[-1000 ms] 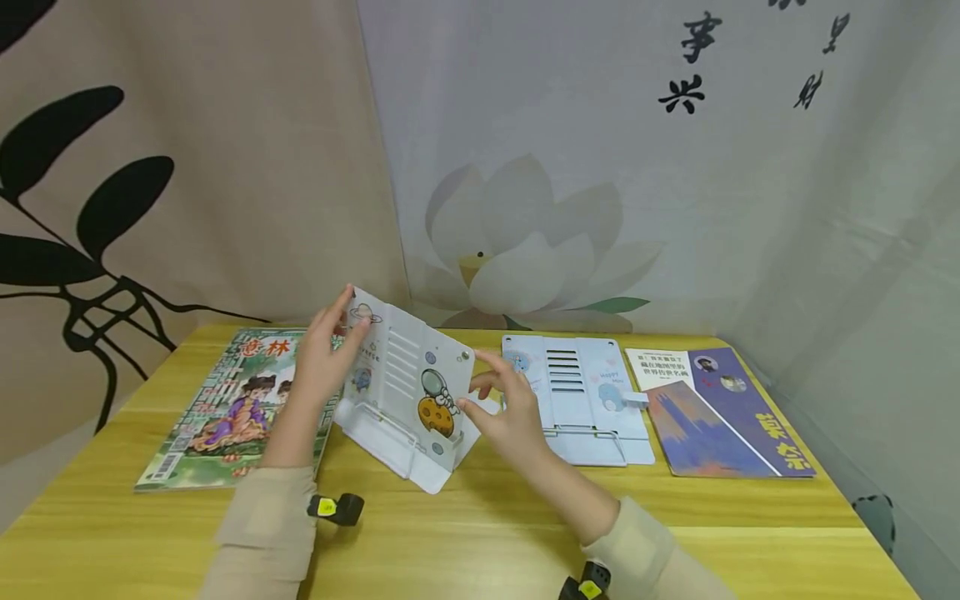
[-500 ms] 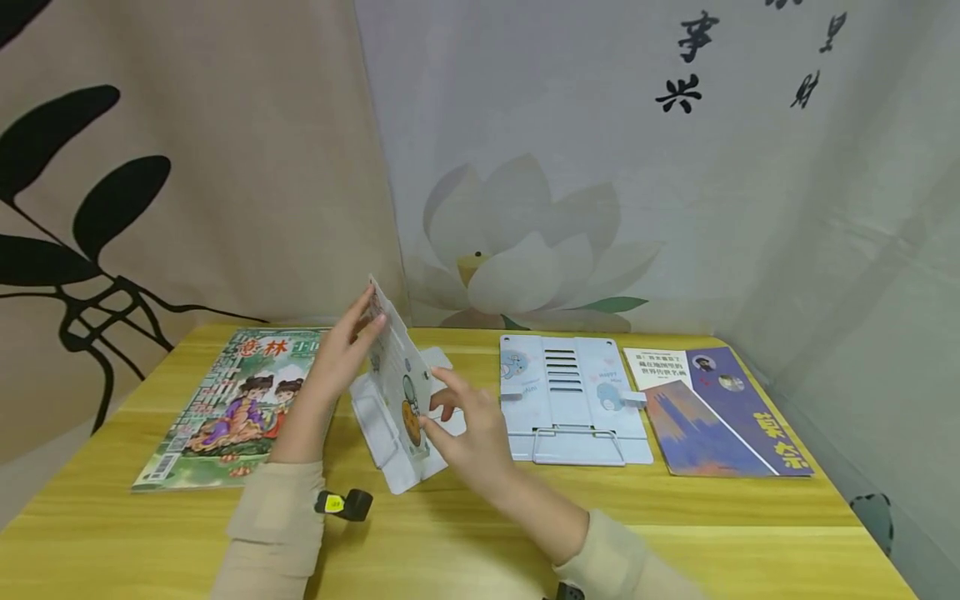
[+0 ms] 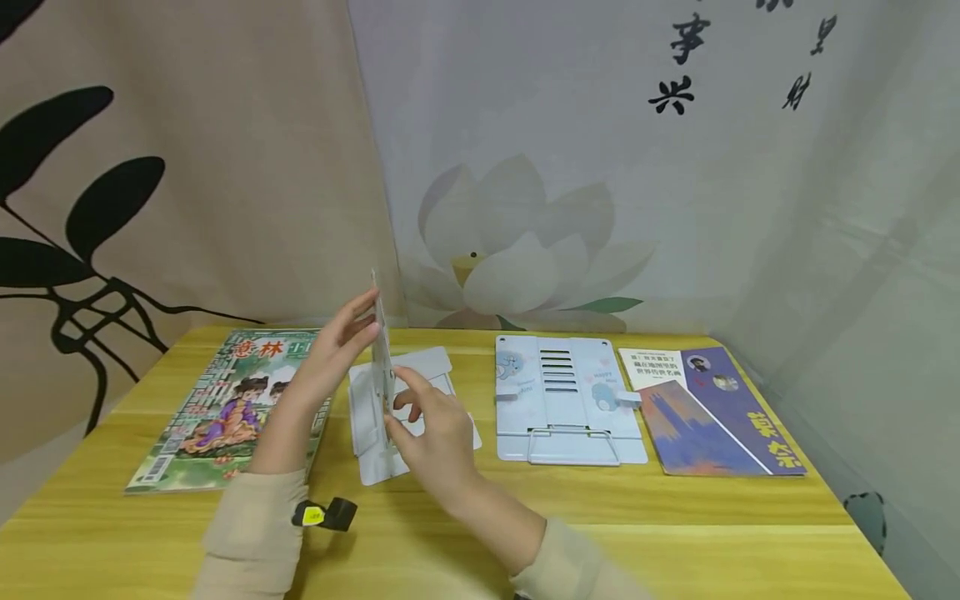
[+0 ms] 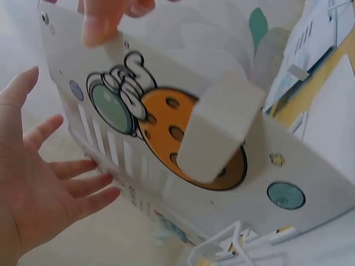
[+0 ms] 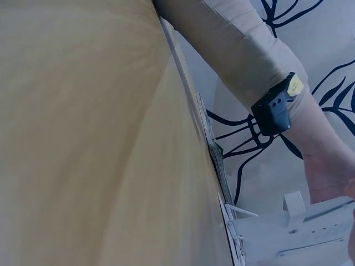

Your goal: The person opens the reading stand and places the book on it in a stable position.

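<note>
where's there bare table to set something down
Front right of the table, between the right sleeve and purple book; front left, between the left sleeve and magazine. Only a narrow gap parts the raised stand from the flat stand. Crowded around the raised stand, both hands on it.

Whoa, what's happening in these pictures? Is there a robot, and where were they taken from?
No robot! It's a person's bare left hand and right hand. One camera sits on the person's head, looking forward and down at the table. Each wrist wears one too: the left one shows that hand close up, fingers spread, while the right one sees a sideways-looking table and the other sleeve. On the table lie a green magazine, a bluish stand and a purple book. The hands have tipped up the white astronaut stand; the right one seems to pinch its edge.
</note>
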The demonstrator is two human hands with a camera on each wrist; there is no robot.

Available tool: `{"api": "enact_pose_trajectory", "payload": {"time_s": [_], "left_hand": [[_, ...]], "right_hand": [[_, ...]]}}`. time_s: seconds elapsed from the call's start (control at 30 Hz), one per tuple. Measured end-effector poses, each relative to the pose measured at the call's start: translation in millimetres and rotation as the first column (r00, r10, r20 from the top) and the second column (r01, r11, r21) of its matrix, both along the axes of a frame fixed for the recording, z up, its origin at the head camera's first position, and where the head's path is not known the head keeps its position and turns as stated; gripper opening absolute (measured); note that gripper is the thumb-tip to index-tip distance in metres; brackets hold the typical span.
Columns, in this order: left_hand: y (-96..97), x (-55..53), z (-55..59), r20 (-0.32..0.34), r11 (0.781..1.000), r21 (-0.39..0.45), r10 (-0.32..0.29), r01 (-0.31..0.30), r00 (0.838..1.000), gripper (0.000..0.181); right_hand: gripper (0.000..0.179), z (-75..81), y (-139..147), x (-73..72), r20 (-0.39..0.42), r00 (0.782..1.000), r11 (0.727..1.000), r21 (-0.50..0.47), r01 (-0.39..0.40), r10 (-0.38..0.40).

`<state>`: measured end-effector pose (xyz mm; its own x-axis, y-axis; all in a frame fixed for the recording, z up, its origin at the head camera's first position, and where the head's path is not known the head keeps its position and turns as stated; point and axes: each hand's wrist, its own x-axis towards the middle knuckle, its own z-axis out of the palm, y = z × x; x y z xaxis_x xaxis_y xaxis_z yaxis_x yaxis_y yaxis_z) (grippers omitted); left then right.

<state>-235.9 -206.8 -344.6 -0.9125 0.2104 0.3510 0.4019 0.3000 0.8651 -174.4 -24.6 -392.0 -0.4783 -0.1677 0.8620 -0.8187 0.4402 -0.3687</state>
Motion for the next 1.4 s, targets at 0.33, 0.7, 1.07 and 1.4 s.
{"api": "enact_pose_trajectory", "payload": {"time_s": [0.33,0.7,1.07,1.4], "left_hand": [[-10.9,8.8,3.2,0.057,1.000,-0.025,-0.003,0.004,0.998,0.057],[-9.5,6.2,10.3,0.044,0.998,-0.007,-0.067,0.067,0.997,0.054],[-18.1,3.0,6.0,0.067,0.993,0.022,-0.117,0.115,0.991,0.054],[-18.8,1.8,2.4,0.086,0.989,0.052,-0.139,0.135,0.987,0.057]], "right_hand": [[0.065,-0.7,-17,7.1,0.024,0.999,0.999,0.033,0.025,-0.026],[0.063,1.3,-7,8.6,-0.002,0.999,0.995,0.096,-0.036,0.037],[0.031,-16.4,38,-20.0,0.436,0.900,0.989,0.131,-0.074,0.009],[0.023,-40.4,49,-42.4,0.696,0.710,0.940,0.303,-0.157,-0.105]]}}
